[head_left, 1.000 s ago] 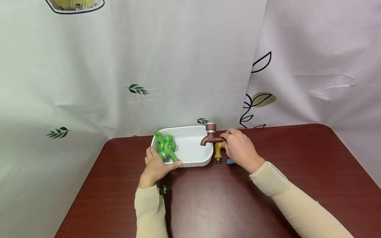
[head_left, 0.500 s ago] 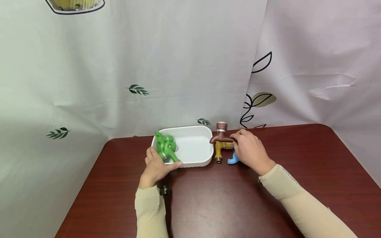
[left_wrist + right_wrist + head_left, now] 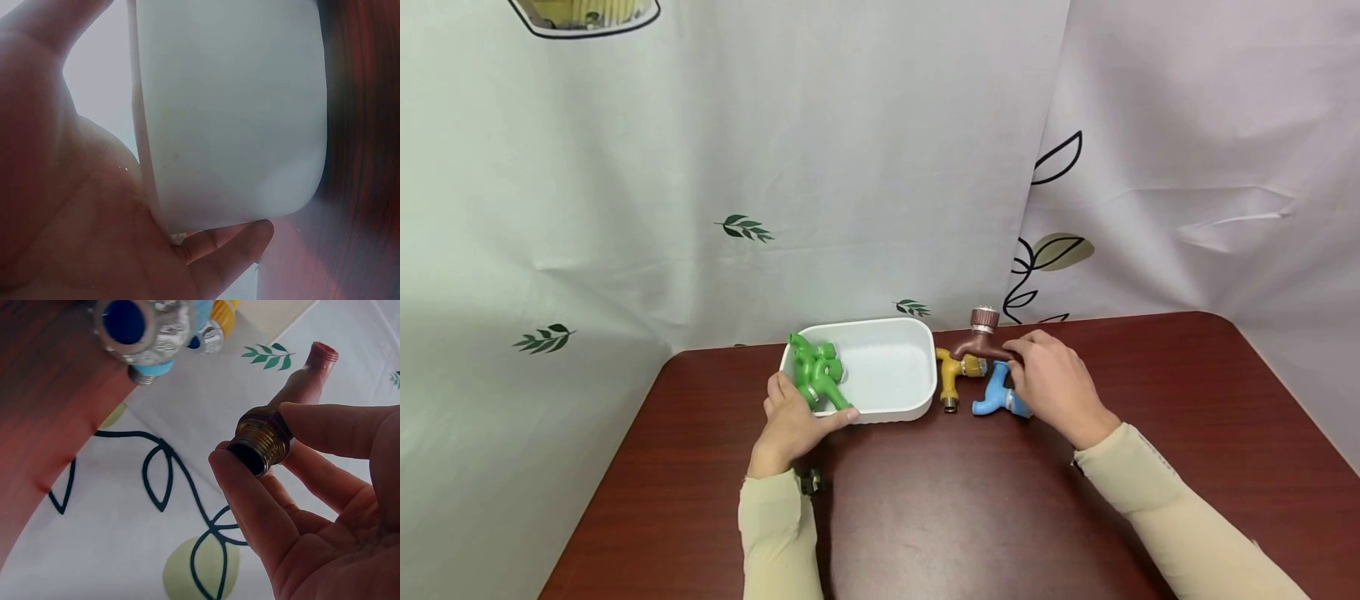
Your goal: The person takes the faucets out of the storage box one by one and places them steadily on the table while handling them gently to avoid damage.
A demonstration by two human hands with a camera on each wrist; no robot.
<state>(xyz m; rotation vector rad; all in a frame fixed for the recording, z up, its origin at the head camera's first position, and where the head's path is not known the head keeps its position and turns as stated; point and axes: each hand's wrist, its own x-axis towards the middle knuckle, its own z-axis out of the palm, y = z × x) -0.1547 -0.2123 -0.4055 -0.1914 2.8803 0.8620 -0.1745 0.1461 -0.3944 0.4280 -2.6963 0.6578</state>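
My right hand (image 3: pixel 1060 383) pinches a reddish-brown tap (image 3: pixel 977 343) by its threaded end, with the ribbed knob upward. In the right wrist view the thumb and fingers hold that brass thread (image 3: pixel 259 447). The tap is raised just behind and above a yellow tap (image 3: pixel 950 383) and a blue tap (image 3: pixel 994 393) on the table. My left hand (image 3: pixel 790 425) grips the near-left corner of a white tray (image 3: pixel 887 375), thumb along the front rim, fingers around the left side. Several green taps (image 3: pixel 826 385) lie heaped in the tray's left end.
The dark red table (image 3: pixel 917 517) has its back edge close behind the tray. A pale cloth (image 3: pixel 850 167) with leaf prints hangs behind it. The yellow tap is close against the tray's right wall, and the blue tap is farther right.
My right hand has carried the brown tap rightward, from over the tray's right rim to beyond it. The yellow and blue taps are more exposed. My left hand has stayed on the tray.
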